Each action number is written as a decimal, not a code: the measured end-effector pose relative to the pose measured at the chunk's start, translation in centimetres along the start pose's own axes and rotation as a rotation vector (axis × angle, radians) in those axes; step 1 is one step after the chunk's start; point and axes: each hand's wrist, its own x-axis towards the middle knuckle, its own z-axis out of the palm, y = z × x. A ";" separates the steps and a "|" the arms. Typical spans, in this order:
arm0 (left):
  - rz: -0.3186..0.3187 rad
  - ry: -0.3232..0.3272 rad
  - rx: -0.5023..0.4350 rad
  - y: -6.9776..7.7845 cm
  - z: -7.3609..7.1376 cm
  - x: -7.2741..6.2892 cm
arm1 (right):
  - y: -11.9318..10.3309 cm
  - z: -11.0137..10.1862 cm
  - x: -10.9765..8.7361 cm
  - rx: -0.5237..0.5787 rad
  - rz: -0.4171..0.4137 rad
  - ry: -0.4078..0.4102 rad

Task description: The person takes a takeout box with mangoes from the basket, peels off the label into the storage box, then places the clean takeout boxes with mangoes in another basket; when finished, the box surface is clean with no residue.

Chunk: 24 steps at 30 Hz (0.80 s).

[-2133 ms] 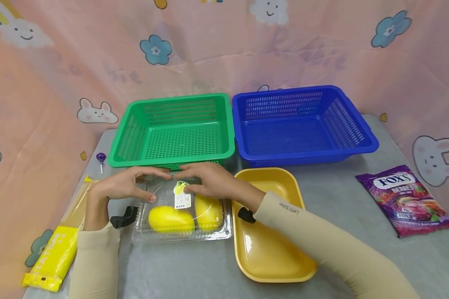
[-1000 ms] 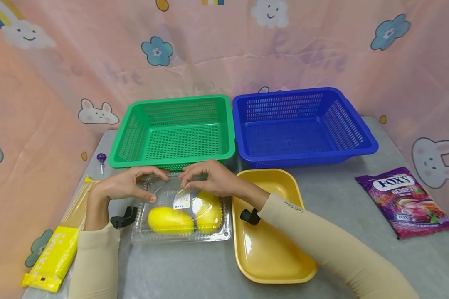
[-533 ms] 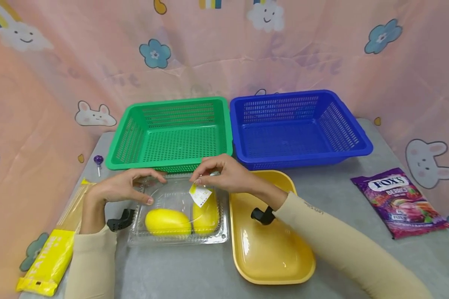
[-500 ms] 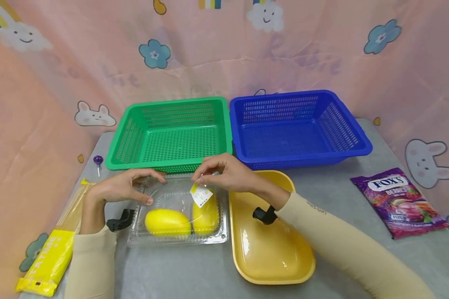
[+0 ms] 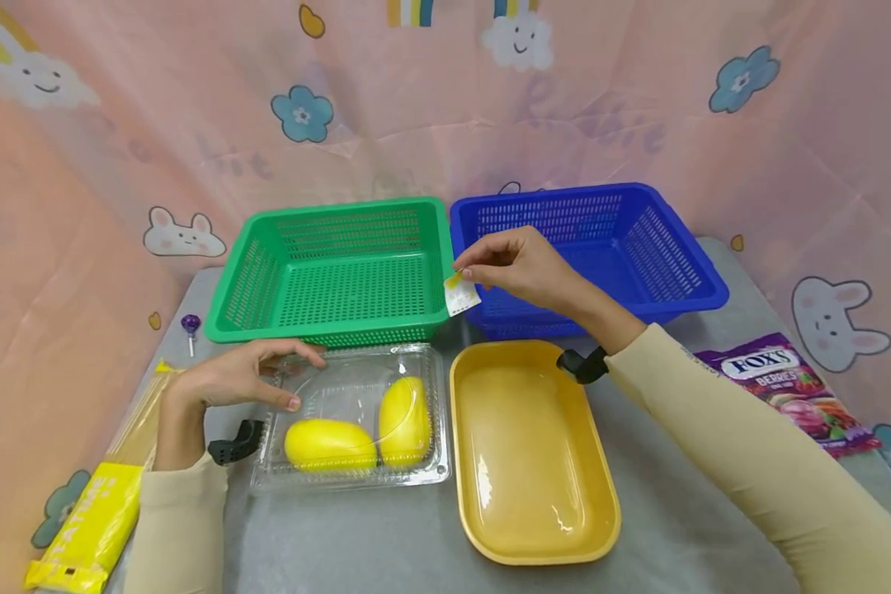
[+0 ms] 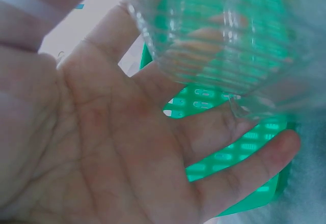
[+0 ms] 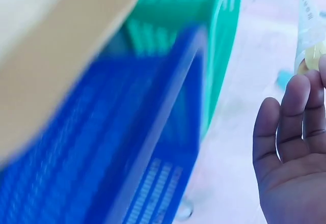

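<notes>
A clear plastic clamshell box [image 5: 341, 379] with two yellow mango-shaped fruits [image 5: 404, 421] inside stands shut on the grey table. My left hand [image 5: 230, 375] rests at its left end, thumb on the lid and fingers towards the back. The left wrist view shows those fingers [image 6: 219, 132] spread and fairly straight against the clear plastic. Raised above the gap between the two baskets, my right hand [image 5: 523, 264] pinches a small white and yellow sticker label [image 5: 463, 295] between thumb and fingertips. In the right wrist view this label [image 7: 308, 28] sticks up past the fingers.
Behind the box stand a green basket [image 5: 341, 334] and a blue basket [image 5: 683, 305]. A yellow tray [image 5: 520, 462] is right of the box. A FOX'S candy bag [image 5: 787, 379] lies far right; a lollipop [image 5: 190, 322] and a yellow packet [image 5: 92, 520] lie left.
My right hand has peeled the label off the box lid and carried it up and to the right. The left hand has stayed on the box.
</notes>
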 end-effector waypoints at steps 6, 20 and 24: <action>-0.006 -0.004 -0.003 0.0 0.0 0.0 | 2.3 -2.4 1.3 -0.145 0.113 0.053; -0.010 -0.003 -0.026 -0.2 0.3 0.1 | 5.3 -4.4 2.6 -0.265 0.226 -0.006; -0.001 -0.004 -0.026 -0.3 0.0 0.1 | 4.6 -4.4 2.8 -0.201 0.227 -0.035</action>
